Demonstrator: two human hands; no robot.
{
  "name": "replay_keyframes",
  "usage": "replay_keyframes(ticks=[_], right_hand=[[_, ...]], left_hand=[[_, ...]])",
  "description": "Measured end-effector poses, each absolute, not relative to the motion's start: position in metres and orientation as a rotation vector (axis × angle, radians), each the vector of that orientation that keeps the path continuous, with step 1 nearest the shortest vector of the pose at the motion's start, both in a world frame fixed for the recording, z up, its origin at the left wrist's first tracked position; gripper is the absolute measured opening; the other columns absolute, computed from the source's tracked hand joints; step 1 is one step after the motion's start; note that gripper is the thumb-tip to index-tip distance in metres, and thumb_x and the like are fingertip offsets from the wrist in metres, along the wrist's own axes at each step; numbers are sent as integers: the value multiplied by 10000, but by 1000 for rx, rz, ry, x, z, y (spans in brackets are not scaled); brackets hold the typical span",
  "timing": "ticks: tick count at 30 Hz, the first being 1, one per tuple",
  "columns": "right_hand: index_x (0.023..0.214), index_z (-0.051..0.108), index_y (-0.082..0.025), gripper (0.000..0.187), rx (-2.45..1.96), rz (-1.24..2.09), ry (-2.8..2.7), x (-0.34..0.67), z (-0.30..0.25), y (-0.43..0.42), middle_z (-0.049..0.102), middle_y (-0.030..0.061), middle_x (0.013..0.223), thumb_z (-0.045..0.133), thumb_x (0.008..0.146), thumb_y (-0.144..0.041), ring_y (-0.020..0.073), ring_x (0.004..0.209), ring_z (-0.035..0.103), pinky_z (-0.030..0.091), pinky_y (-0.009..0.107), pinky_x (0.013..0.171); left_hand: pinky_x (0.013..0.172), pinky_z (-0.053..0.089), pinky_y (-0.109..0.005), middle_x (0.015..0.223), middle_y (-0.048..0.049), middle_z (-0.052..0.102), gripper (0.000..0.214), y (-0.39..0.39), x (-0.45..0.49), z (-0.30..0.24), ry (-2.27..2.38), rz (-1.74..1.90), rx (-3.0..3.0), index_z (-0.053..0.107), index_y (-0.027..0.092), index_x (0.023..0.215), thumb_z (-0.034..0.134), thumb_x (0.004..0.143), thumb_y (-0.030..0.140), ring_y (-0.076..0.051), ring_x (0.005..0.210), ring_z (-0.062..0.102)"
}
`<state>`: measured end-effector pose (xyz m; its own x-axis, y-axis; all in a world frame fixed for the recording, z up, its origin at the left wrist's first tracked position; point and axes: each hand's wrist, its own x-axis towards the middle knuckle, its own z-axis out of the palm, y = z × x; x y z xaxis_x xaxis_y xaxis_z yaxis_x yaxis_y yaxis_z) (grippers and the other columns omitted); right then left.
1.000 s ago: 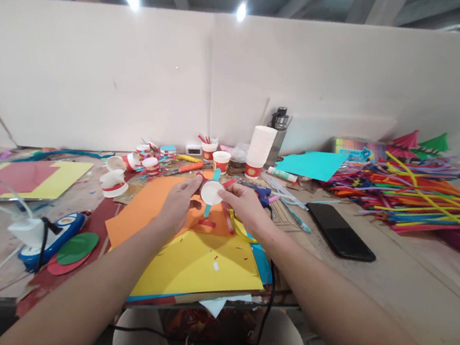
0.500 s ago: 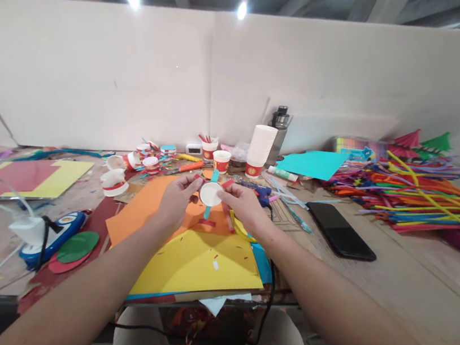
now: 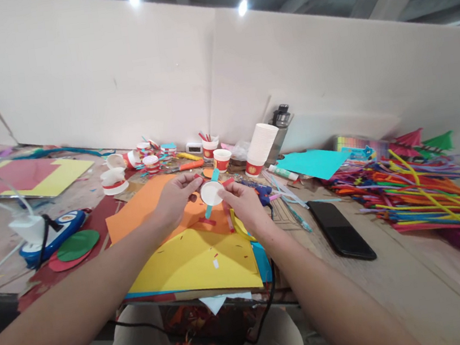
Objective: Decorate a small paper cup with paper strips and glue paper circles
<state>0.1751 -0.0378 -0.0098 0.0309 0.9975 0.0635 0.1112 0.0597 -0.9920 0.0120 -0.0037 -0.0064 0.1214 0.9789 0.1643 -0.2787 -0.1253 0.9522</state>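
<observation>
Between my hands, above the orange paper [image 3: 133, 214], is a white round paper-cup base [image 3: 211, 194] with blue and red paper strips sticking out around it. One blue strip [image 3: 215, 174] points away from me and another points toward me. My right hand [image 3: 244, 207] pinches the base at its right side, thumb on the white face. Closed at the left side, my left hand [image 3: 175, 201] has its fingertips by a red strip [image 3: 197, 177]. Whether those fingertips also press the cup rim is too small to tell.
Yellow paper [image 3: 192, 266] with scraps lies nearest me. Farther back stand a paper cup [image 3: 222, 161], a cup stack [image 3: 261, 148] and several small cup crafts [image 3: 151, 163]. A phone [image 3: 341, 230] and pipe cleaners [image 3: 421, 191] lie right; a power strip [image 3: 53, 237] is left.
The cup base with its strips has shifted very slightly to the right in view. Both hands keep nearly the same hold.
</observation>
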Motion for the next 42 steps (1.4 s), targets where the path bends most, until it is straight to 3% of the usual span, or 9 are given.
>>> replay_keyframes(ticks=[18,24,31,42], right_hand=[[692,521,-223,264,-1251,1050,-1294,176,-12,-37,494,-61,541,648,736,-450,92,346,405,268,250,313],[675,542,-203,240,-1250,1014,-1293,178,-16,-32,515,-54,562,647,741,-408,74,431,415,290,226,400],[666,553,-206,207,-1222,1029,-1279,178,-13,-33,529,-47,544,638,755,-373,85,445,440,288,231,426],[664,556,-206,202,-1220,1007,-1288,177,-12,-34,527,-43,531,632,754,-371,97,447,439,295,240,436]], left_hand=[[560,373,-229,695,-15,640,310,-6,12,-6,823,1314,1145,666,143,729,825,643,394,-93,601,527],[582,372,-240,718,-8,638,273,-7,11,-4,792,1281,1192,680,153,769,791,686,389,-94,608,519],[595,366,-262,742,-49,640,409,-6,11,-6,838,1233,1209,699,142,748,727,709,549,-134,676,536],[614,397,-264,788,-72,692,458,-2,13,-11,780,1186,1220,724,147,762,706,725,604,-164,746,577]])
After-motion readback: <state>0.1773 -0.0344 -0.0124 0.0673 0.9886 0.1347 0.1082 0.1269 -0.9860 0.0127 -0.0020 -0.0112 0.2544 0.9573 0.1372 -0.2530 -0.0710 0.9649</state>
